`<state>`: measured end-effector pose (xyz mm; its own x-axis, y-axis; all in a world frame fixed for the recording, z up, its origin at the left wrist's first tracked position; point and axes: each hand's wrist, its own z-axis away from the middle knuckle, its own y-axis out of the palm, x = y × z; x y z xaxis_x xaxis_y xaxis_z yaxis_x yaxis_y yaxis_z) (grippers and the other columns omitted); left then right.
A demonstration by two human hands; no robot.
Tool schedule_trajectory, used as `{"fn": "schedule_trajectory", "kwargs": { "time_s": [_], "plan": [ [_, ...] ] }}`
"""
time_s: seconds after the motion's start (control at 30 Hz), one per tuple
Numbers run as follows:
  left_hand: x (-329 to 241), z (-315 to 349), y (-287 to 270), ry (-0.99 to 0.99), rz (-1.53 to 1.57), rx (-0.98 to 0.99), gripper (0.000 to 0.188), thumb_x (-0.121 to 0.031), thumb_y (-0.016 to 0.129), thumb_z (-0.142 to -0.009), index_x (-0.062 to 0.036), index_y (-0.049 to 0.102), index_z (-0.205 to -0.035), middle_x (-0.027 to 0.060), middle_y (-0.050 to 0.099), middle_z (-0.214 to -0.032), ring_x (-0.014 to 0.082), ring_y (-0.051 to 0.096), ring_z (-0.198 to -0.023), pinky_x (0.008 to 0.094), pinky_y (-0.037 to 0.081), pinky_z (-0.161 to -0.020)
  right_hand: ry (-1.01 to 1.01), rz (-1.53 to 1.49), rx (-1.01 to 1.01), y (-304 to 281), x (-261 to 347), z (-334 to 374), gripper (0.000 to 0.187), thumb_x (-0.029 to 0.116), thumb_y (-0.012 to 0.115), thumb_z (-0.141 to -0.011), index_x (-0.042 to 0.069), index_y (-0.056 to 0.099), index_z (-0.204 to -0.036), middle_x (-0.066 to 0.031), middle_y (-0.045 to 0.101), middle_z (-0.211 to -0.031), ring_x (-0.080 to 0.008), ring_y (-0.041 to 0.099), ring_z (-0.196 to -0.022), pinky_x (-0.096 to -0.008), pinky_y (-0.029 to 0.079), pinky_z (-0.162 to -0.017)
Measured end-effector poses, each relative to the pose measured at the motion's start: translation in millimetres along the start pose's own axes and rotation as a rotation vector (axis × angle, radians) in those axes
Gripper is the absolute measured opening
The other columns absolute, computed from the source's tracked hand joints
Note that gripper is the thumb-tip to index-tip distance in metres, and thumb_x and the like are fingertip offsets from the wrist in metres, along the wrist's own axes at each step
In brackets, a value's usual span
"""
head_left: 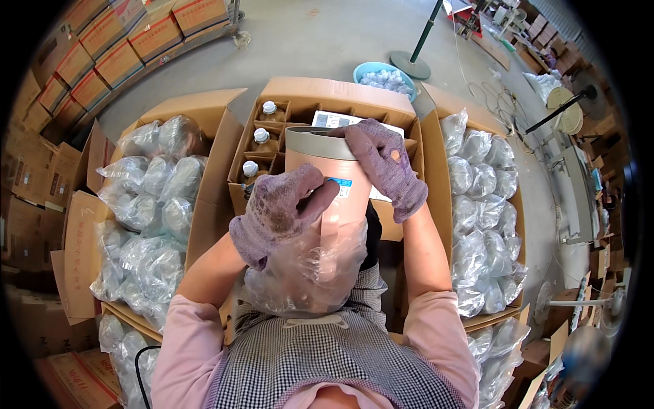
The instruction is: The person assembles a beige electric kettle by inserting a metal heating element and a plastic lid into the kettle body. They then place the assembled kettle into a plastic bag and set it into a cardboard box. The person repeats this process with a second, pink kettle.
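A pink cylindrical container (310, 170) with a grey rim stands tilted in front of me, a small blue and white label on its side. Clear plastic film (306, 273) surrounds its lower part. My right hand (388, 163), in a purple-grey knit glove, grips the grey rim from the right. My left hand (279, 211), gloved alike with dark stains, is closed at the container's left side, thumb and fingertips bent together beside the label. Whatever those fingers hold is too small to make out.
Behind the container, a divided carton (306, 87) holds several white-capped bottles (262, 136). Cartons of plastic-wrapped items (160, 177) flank me on both sides, with wrapped pieces (484, 211) on the right. Farther off are a blue basin (361, 68), a stand base (410, 65) and stacked cartons (153, 37).
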<state>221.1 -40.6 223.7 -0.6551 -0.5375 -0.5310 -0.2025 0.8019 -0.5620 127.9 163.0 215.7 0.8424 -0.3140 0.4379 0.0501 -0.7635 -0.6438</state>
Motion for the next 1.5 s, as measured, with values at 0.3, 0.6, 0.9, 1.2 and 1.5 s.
{"fn": "schedule_trajectory", "kwargs": {
  "time_s": [0.3,0.6,0.9,1.2,1.5],
  "plan": [
    [-11,0,5,0.140,-0.085,0.034,0.016,-0.011,0.074,-0.084,-0.0065,0.059,-0.084,0.0078,0.058,-0.064,0.0258,0.059,-0.050,0.0369,0.044,-0.046,0.049,-0.089,-0.046,1,4,5,0.021,0.010,0.058,-0.093,0.007,0.067,-0.112,-0.0124,0.067,-0.090,-0.0305,0.062,-0.082,-0.0370,0.050,-0.073],
    [-8,-2,0,0.100,0.018,0.060,0.018,-0.012,0.077,-0.082,-0.0049,0.061,-0.082,0.0070,0.058,-0.061,0.0231,0.059,-0.049,0.0338,0.044,-0.045,0.188,-0.203,-0.075,1,9,6,0.018,0.011,0.059,-0.093,0.006,0.068,-0.108,-0.0127,0.067,-0.091,-0.0313,0.062,-0.085,-0.0371,0.050,-0.075],
    [-1,0,-14,0.490,-0.273,0.151,0.031,-0.007,0.077,-0.066,-0.0115,0.066,-0.095,0.0017,0.058,-0.067,0.0189,0.057,-0.048,0.0310,0.044,-0.044,0.091,-0.151,-0.064,1,4,9,0.023,0.009,0.060,-0.091,0.006,0.066,-0.112,-0.0134,0.067,-0.093,-0.0312,0.062,-0.084,-0.0384,0.050,-0.075],
    [19,3,-4,0.130,0.199,0.031,0.021,-0.003,0.080,-0.077,-0.0047,0.059,-0.083,0.0081,0.058,-0.062,0.0210,0.058,-0.051,0.0313,0.045,-0.048,0.016,-0.045,-0.027,2,-1,8,0.025,0.008,0.060,-0.090,0.005,0.065,-0.114,-0.0149,0.067,-0.097,-0.0319,0.063,-0.087,-0.0385,0.051,-0.077],
    [24,7,-13,-0.013,0.309,0.061,0.023,-0.002,0.079,-0.079,-0.0046,0.057,-0.082,0.0040,0.058,-0.066,0.0124,0.054,-0.056,0.0283,0.044,-0.052,0.170,-0.170,0.246,-28,16,-9,0.060,0.026,0.081,-0.070,0.006,0.062,-0.123,-0.0156,0.064,-0.111,-0.0329,0.062,-0.104,-0.0395,0.049,-0.093]
  ]
}}
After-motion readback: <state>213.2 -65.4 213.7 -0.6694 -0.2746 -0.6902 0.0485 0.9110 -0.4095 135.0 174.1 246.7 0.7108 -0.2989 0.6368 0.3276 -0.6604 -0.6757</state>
